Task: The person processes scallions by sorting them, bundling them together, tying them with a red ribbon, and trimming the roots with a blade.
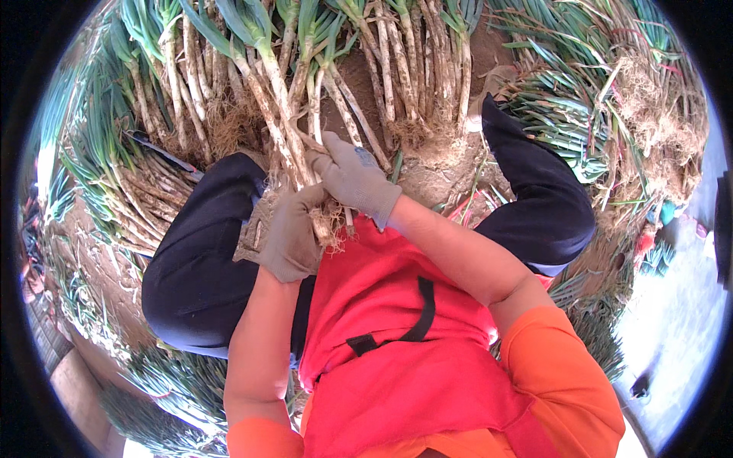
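A few long green onions [279, 103], with pale muddy stalks and green tops, slant down between my hands. My left hand [292, 235], in a grey-beige work glove, has its fingers wrapped round their lower ends, and thin roots [330, 235] hang just beside it. Higher on the stalks, my right hand [355, 177], gloved alike, is closed with thumb and fingers together at a dry outer strip or leaf. What lies under its fingertips is partly hidden. Both hands are above my lap, in front of a red apron [397, 320].
Upright green onions [405, 72] stand in a row ahead, roots on the soil. More lie heaped at left [145, 191]. Bundles with exposed roots [649, 107] are stacked at right. My bent knees [195, 267] flank the work. Pale ground [664, 336] extends far right.
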The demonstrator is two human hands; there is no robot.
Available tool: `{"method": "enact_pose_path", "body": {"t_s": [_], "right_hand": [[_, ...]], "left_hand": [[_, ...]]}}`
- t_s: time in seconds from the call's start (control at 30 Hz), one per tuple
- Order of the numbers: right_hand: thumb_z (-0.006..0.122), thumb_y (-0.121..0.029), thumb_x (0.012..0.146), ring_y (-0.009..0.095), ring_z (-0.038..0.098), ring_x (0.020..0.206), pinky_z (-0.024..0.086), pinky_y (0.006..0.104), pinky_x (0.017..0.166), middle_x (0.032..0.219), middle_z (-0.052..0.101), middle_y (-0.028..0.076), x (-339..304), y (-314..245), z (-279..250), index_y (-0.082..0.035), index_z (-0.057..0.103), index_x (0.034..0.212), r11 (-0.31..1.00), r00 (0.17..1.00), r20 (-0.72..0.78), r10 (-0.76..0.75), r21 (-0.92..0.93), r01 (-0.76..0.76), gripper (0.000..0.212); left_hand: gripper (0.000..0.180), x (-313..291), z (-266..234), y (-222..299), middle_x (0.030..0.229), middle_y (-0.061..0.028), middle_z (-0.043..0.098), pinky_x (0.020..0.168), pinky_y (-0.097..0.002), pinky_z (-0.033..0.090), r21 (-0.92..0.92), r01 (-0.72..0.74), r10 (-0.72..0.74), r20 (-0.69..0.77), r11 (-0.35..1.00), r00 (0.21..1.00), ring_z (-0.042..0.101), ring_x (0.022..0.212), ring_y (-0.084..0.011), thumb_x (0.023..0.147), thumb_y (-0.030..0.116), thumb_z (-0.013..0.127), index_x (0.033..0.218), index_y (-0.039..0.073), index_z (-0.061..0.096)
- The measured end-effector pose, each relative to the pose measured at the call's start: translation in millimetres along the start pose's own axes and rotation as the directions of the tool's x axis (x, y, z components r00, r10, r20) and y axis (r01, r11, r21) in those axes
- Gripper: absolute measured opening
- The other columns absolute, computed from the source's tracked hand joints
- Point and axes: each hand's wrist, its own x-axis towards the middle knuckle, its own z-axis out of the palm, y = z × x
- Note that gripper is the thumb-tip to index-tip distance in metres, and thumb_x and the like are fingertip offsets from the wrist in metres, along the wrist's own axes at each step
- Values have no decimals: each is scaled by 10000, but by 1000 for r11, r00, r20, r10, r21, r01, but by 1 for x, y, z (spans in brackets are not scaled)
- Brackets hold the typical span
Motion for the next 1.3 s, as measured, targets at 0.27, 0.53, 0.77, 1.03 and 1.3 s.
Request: {"method": "enact_pose_path", "body": {"t_s": [0.27,0.53,0.77,1.03,1.3], "right_hand": [[481,-284,972,289,589,1113,454,375,949,1203,603,212,32,36,-39,3,543,1249,974,988,-68,140,191,-125,404],[639,-183,889,104,513,589,444,273,484,811,611,50,52,92,-18,-22,544,1074,774,918,156,363,497,-391,263],[574,-256,942,30,379,486,285,220,418,657,479,-56,-68,-8,-191,-26,619,1049,973,972,87,216,59,-221,258],[556,-145,877,64,521,686,419,222,588,860,650,19,-365,1,-355,50,541,1284,933,700,-637,323,88,-350,451],[616,-165,902,176,633,889,507,317,791,1027,678,86,-539,209,-380,11,645,1152,495,278,-927,250,-124,-860,308]], "left_hand": [[254,-15,23,31,757,-22,535,515,-210,391,-382,-127,108,-72,915,992,482,599,-106,935,148,568,1100,-44,555],[297,-13,15,33,877,-87,591,604,-252,513,-78,-104,93,-137,992,986,582,696,-158,964,177,545,1116,-78,549],[211,-8,4,27,824,-75,633,535,-219,518,-26,-153,149,-134,988,980,613,651,-125,979,189,567,1008,-17,598],[244,0,0,24,850,-100,679,550,-251,551,20,-147,148,-97,989,984,639,624,-163,964,136,558,1098,-58,620],[207,-22,4,57,863,-97,601,561,-232,506,-212,-87,129,189,973,973,587,692,-144,960,112,540,1074,-61,532]]}}
